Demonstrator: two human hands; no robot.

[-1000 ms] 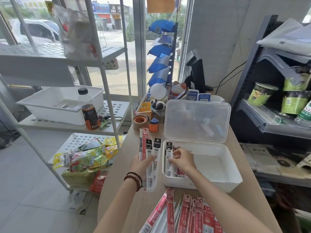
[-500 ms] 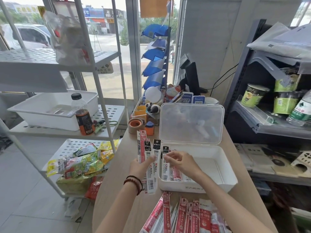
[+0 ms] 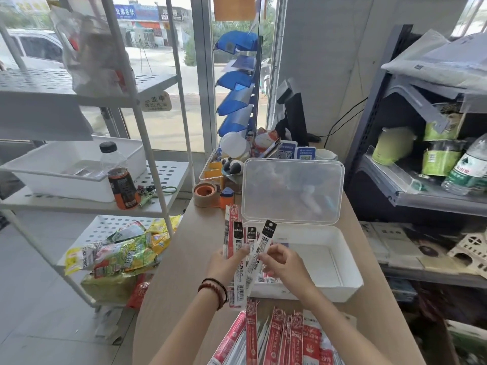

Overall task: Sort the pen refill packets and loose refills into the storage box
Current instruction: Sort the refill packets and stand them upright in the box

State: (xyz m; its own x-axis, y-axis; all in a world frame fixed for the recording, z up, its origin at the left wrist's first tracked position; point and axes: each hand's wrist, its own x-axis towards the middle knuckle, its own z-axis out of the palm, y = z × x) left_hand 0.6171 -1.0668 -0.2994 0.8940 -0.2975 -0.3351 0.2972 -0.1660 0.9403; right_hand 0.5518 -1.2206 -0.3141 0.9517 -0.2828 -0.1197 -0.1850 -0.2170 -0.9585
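Observation:
My left hand (image 3: 228, 264) holds a fan of pen refill packets (image 3: 235, 241), red and black-topped, upright just left of the white storage box (image 3: 342, 262). Its clear lid (image 3: 292, 189) stands open behind it. My right hand (image 3: 283, 263) pinches one black-topped packet (image 3: 263, 245) of that fan, tilted right over the box's left end. A few red packets (image 3: 268, 278) lie inside the box at its left, mostly hidden by my right hand. A pile of red refill packets and loose refills (image 3: 279, 338) lies on the wooden table at the near edge.
A tape roll (image 3: 205, 193), an orange sharpener (image 3: 227, 196) and a desk organiser (image 3: 213, 171) stand behind the box. A white rack (image 3: 147, 143) with a tray, a bottle (image 3: 120, 177) and snack bags stands left of the table. A dark shelf (image 3: 421, 198) with cups and bottles is on the right.
My right hand left the packets laid in the box, rose and took hold of a black-topped packet in the left hand's fan. The left hand stayed roughly in place.

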